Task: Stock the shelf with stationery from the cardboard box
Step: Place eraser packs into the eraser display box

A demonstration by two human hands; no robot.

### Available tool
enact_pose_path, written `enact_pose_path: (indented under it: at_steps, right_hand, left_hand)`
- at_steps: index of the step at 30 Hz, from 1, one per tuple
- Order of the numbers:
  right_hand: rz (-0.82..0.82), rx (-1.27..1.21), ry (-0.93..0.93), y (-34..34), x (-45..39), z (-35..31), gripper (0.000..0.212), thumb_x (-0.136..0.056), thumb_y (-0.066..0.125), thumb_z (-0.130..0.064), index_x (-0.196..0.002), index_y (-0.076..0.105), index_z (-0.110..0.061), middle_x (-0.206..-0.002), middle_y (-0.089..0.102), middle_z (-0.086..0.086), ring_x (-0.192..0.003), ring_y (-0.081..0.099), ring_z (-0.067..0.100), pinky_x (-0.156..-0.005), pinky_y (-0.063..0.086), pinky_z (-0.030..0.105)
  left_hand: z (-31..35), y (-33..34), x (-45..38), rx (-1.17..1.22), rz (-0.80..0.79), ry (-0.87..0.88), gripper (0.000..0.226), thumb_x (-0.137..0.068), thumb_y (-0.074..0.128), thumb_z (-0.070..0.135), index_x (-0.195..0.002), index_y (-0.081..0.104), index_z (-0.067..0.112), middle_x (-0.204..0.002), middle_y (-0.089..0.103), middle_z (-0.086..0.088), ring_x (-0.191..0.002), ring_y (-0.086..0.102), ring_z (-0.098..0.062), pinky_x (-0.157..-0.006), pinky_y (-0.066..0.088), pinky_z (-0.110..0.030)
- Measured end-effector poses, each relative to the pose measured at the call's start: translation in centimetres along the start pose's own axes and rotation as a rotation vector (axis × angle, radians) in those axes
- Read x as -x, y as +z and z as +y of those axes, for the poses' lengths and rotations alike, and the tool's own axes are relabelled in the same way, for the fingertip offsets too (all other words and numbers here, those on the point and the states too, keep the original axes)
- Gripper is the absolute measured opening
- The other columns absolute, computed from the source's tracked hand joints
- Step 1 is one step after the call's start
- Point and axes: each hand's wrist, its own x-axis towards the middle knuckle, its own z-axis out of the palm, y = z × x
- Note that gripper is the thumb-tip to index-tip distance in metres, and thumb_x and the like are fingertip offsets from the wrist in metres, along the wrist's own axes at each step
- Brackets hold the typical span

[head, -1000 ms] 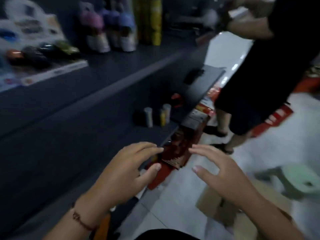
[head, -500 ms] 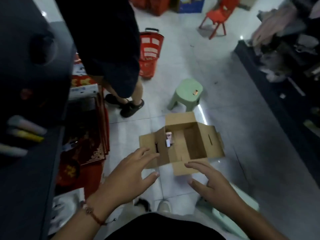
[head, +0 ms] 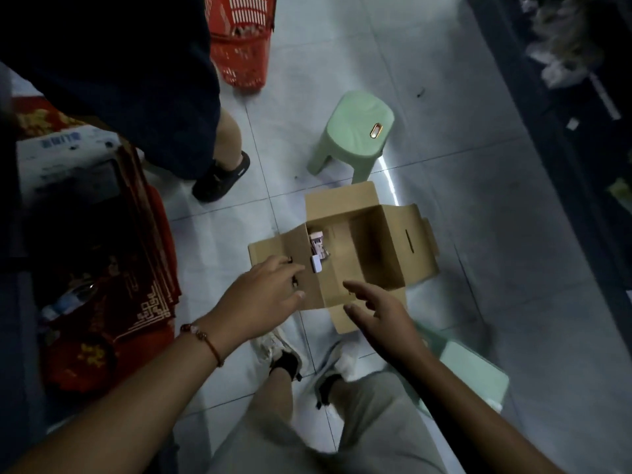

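Two bare hands hang over an open cardboard box [head: 372, 248] sitting on the pale tiled floor [head: 478, 206], flaps splayed out on every side. The left hand [head: 265, 295] has a beaded bracelet [head: 205, 340] on the wrist, and it's over the box's left flap, fingers loosely spread and gripping nothing. Its fingertips [head: 294, 268] land right at the edge of the opening, just beside the stuff inside. The right hand [head: 379, 311] is over the near flap, also empty, fingers fanned apart and pointing toward the box's middle.

Inside, pushed up against the left wall, there's a small pinkish packaged item [head: 317, 243] and a little white item [head: 316, 264] right below it, the two looking like they touch. Can't tell exactly what they are, too small and blurry. The white one sits just past the left hand's fingertips, not touching them as far as I can see. The rest of the box interior looks bare brown cardboard.

Around it: a pale green plastic stool [head: 355, 131] just beyond the box, a red shopping basket [head: 239, 46] further back, and another person in dark clothes and black sandals [head: 220, 177] standing off to the left. Red and gold printed goods [head: 113, 302] are piled on the left side. The wearer's own white sneakers [head: 273, 343] are right under the hands, and a dark shelf [head: 581, 131] runs along the right edge.
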Motion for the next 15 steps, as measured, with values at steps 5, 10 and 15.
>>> enact_pose_path:
  at_steps: [5,10,15]
  right_hand:
    - [-0.044,-0.107,0.141,3.9,-12.0,6.2,0.04,-0.096,0.058,-0.026,-0.135,0.054,-0.032,-0.127,0.057,-0.016,-0.111,0.053,0.002,-0.094,0.047,0.027]
    - [-0.086,-0.172,0.249,10.6,-26.0,17.9,0.04,-0.096,0.057,-0.029,-0.137,0.055,-0.027,-0.129,0.061,-0.009,-0.111,0.056,0.004,-0.09,0.045,0.024]
    - [-0.143,-0.274,0.255,17.8,-39.6,29.7,0.051,-0.086,0.058,-0.048,-0.133,0.057,-0.03,-0.129,0.063,-0.01,-0.114,0.059,0.006,-0.099,0.047,0.034]
  left_hand:
    - [-4.6,5.6,-10.9,0.048,-0.03,-0.085,0.049,-0.097,0.051,0.041,-0.144,0.043,0.029,-0.151,0.035,0.005,-0.133,0.039,-0.018,-0.106,0.037,-0.034]
    - [-11.6,17.0,-24.3,0.146,-0.046,-0.178,0.047,-0.097,0.05,0.04,-0.143,0.043,0.03,-0.141,0.042,0.007,-0.125,0.048,-0.015,-0.099,0.043,-0.032]
    - [-18.0,28.6,-36.7,0.218,0.071,-0.278,0.058,-0.097,0.05,0.038,-0.15,0.027,0.03,-0.145,0.04,-0.002,-0.13,0.044,-0.023,-0.101,0.041,-0.033]
